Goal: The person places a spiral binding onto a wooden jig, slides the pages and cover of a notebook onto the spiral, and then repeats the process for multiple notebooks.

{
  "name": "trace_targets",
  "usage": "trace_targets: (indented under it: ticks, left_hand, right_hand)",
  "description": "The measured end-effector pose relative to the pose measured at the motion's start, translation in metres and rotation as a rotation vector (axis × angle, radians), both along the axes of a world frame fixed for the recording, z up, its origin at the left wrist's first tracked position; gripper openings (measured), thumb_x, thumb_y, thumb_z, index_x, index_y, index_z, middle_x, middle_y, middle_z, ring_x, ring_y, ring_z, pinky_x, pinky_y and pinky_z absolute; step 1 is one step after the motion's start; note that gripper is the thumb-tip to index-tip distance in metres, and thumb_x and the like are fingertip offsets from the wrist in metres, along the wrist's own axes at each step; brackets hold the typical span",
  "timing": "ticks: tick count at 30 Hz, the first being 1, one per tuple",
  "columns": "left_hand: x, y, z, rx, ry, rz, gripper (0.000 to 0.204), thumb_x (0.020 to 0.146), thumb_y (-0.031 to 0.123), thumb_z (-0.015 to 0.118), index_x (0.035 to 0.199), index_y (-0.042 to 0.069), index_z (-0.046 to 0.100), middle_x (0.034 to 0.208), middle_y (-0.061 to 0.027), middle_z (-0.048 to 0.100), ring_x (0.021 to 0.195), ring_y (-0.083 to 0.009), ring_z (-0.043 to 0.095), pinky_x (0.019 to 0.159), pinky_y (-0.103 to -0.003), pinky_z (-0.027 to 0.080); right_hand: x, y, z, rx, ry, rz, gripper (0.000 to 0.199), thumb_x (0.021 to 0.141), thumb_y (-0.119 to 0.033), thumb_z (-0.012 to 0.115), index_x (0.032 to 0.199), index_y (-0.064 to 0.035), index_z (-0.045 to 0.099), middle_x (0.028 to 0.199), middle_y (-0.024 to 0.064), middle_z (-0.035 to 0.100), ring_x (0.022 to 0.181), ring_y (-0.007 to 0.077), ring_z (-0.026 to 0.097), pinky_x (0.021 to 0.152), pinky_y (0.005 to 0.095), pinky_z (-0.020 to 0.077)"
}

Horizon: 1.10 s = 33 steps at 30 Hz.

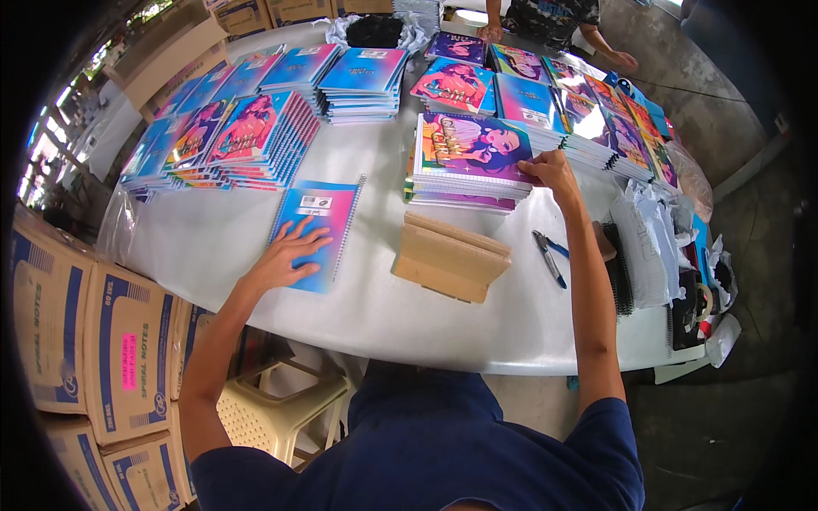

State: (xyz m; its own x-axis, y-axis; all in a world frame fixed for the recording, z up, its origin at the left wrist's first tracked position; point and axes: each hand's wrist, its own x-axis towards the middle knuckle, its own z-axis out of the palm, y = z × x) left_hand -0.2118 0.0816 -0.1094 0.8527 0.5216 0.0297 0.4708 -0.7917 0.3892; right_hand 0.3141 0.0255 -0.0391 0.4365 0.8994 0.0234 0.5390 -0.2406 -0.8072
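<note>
Pressing my left hand (285,260) flat, fingers spread, on the blue notebook (313,232). Beyond the wooden block (450,257), my right hand (552,173) pinches the purple stack's (469,162) top cover corner; thin, floppy, probably light.

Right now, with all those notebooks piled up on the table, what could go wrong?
1. The right hand grips the corner of the top purple notebook on a tall stack; pulling it sideways might drag lower ones off.
2. The left hand presses flat on a blue notebook close to the table edge; a push could slide it off.
3. Pliers lie near the right forearm, so an elbow sweep may knock them.
</note>
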Motion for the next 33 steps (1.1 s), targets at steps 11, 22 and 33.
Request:
trace_targets:
  ticks: [11,22,33]
  left_hand:
    - [0.046,0.042,0.012,-0.126,-0.355,0.160,0.059,0.085,0.014,0.065,0.140,0.016,0.046,0.148,-0.0074,0.041,0.143,-0.0318,0.024,0.115,-0.044,0.019]
    - [0.184,-0.003,0.095,-0.787,-1.054,0.031,0.070,0.090,0.031,0.067,0.144,0.000,0.033,0.132,-0.0143,0.051,0.123,-0.0175,0.046,0.102,-0.032,0.037]
    - [0.166,-0.020,0.079,-0.705,-0.818,-0.079,0.047,0.092,0.036,0.061,0.115,-0.005,0.061,0.117,-0.0139,0.062,0.106,-0.0183,0.058,0.091,-0.032,0.045]
  right_hand:
    - [0.001,0.008,0.002,0.016,0.060,-0.013,0.028,0.069,-0.019,0.082,0.068,0.0038,0.066,0.061,0.0072,0.062,0.051,0.0150,0.056,0.048,0.0282,0.0439]
    - [-0.098,-0.113,0.041,0.619,0.122,-0.037,0.021,0.076,-0.005,0.077,0.081,-0.0007,0.057,0.077,0.0024,0.061,0.070,0.0092,0.052,0.060,0.0256,0.0429]
    - [-0.130,-0.163,-0.005,0.733,0.325,0.080,0.032,0.084,0.000,0.069,0.114,-0.0028,0.060,0.103,0.0045,0.067,0.092,0.0116,0.063,0.080,0.0293,0.0541]
